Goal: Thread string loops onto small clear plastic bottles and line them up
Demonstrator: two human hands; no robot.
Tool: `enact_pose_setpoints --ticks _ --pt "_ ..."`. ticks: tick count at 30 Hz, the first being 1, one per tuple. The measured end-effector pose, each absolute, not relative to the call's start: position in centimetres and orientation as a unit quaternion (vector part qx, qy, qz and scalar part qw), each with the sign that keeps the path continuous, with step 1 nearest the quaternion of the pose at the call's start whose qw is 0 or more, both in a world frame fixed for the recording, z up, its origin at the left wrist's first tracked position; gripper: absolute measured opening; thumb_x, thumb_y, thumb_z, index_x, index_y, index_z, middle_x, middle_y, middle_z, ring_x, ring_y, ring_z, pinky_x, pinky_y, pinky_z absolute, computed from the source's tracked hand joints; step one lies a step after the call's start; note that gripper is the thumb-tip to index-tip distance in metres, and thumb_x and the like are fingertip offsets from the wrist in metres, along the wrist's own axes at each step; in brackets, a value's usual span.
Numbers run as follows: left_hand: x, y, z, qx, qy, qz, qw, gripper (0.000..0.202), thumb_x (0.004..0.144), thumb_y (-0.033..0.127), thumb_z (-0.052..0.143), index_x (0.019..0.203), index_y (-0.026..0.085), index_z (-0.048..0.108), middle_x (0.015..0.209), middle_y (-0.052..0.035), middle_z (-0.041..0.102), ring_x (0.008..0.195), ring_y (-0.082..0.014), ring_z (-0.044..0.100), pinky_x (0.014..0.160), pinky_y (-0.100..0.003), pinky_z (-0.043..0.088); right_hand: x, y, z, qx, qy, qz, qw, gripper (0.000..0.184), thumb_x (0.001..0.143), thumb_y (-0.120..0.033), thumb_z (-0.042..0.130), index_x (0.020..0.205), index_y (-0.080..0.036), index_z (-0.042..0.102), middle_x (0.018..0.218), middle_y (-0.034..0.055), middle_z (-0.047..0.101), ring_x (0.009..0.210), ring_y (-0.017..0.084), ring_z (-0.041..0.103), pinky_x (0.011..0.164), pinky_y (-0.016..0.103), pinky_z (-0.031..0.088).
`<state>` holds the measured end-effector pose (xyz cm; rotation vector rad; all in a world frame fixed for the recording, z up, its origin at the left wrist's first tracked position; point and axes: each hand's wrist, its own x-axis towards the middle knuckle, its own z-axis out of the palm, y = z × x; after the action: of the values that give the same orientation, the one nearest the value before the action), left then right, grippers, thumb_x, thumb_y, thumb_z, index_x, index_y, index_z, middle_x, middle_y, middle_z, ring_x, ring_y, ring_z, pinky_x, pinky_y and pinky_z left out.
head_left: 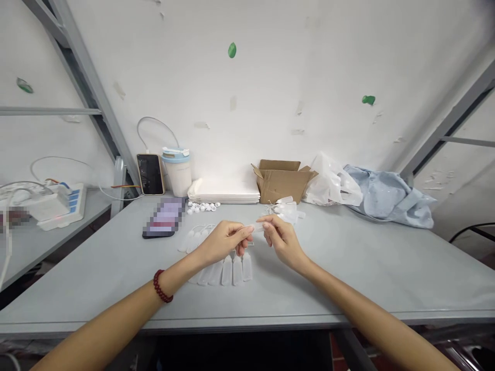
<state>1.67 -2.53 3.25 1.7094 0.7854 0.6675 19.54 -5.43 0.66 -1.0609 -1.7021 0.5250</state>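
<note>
My left hand [224,242] and my right hand [280,238] meet above the grey table [348,273]. Both pinch one small clear plastic piece [255,226] between their fingertips, the left from the left end, the right from the right end. Just below them lies a row of several clear plastic pieces [232,270] side by side. More clear pieces [193,238] lie to the left of my left hand. A pile of clear pieces with strings [286,208] sits behind my right hand. A red bead bracelet [160,287] is on my left wrist.
Small white caps [203,207] lie near a stack of white sheets [224,193]. Behind stand an open cardboard box [280,180], a white plastic bag [332,183], a blue cloth [390,198], a lidded cup [177,170] and two phones [150,174]. A power strip [58,203] lies left.
</note>
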Motion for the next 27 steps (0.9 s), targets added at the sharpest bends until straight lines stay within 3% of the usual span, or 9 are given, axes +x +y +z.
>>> enact_pose_setpoints --ticks 5,11,14,16,19,24,27 --pt "1.7 -3.5 3.3 0.739 0.304 0.28 0.531 0.038 0.089 0.043 0.041 0.068 0.015 0.054 0.05 0.001 0.054 0.045 -0.0109 0.052 0.05 -0.024 0.042 20.1 -5.5 1.3 -0.404 -0.722 0.284 0.485 0.03 0.091 -0.039 0.039 0.094 -0.016 0.058 0.052 -0.0055 0.042 0.046 0.009 0.042 0.049 0.024 0.037" --pt "2.1 -4.1 3.1 0.85 0.322 0.326 0.259 0.037 0.088 0.032 0.043 0.053 0.016 0.045 0.055 0.0003 0.049 0.055 -0.0109 0.047 0.055 -0.024 0.035 20.5 -4.7 2.0 -0.415 -0.712 0.341 0.452 0.031 0.088 -0.042 0.044 0.086 -0.016 0.06 0.054 -0.0048 0.043 0.048 0.009 0.042 0.049 0.023 0.037" --pt "2.4 -4.0 2.7 0.836 0.337 0.367 0.227 0.032 0.087 0.03 0.044 0.059 0.017 0.049 0.058 0.0008 0.049 0.055 -0.0107 0.044 0.056 -0.023 0.035 21.2 -3.9 2.4 -0.414 -0.694 0.361 0.465 0.034 0.086 -0.046 0.045 0.084 -0.015 0.06 0.061 -0.0023 0.048 0.049 0.009 0.043 0.048 0.024 0.038" --pt "2.4 -3.8 2.6 0.807 0.352 0.398 0.26 0.024 0.087 0.032 0.045 0.072 0.017 0.056 0.062 0.0009 0.052 0.056 -0.0106 0.046 0.055 -0.023 0.037 22.1 -3.2 2.5 -0.453 -0.678 0.314 0.487 0.035 0.086 -0.046 0.043 0.086 -0.016 0.059 0.065 -0.0002 0.053 0.052 0.01 0.046 0.05 0.024 0.04" --pt "2.1 -3.3 2.7 0.766 0.372 0.423 0.309 0.022 0.086 0.036 0.046 0.09 0.017 0.057 0.064 0.0017 0.053 0.055 -0.0104 0.049 0.055 -0.022 0.039 23.9 -1.9 1.9 -0.56 -0.664 0.14 0.476 0.031 0.088 -0.04 0.041 0.085 -0.016 0.06 0.073 0.0042 0.061 0.066 0.015 0.054 0.061 0.028 0.042" --pt "1.1 -1.8 3.0 0.745 0.392 0.451 0.299 0.023 0.085 0.037 0.048 0.084 0.016 0.056 0.06 0.0028 0.05 0.052 -0.0098 0.047 0.052 -0.021 0.038 26.5 0.6 -0.4 -0.636 -0.694 -0.042 0.335 0.018 0.083 -0.027 0.049 0.081 -0.015 0.063 0.082 0.0096 0.067 0.083 0.024 0.055 0.072 0.036 0.04" --pt "0.5 -0.7 3.3 0.744 0.408 0.461 0.261 0.023 0.084 0.036 0.048 0.079 0.015 0.058 0.059 0.0022 0.052 0.051 -0.01 0.047 0.051 -0.021 0.038 27.0 1.2 -1.0 -0.62 -0.701 -0.108 0.336 0.015 0.082 -0.026 0.053 0.078 -0.015 0.062 0.083 0.0113 0.066 0.081 0.024 0.055 0.073 0.037 0.041"
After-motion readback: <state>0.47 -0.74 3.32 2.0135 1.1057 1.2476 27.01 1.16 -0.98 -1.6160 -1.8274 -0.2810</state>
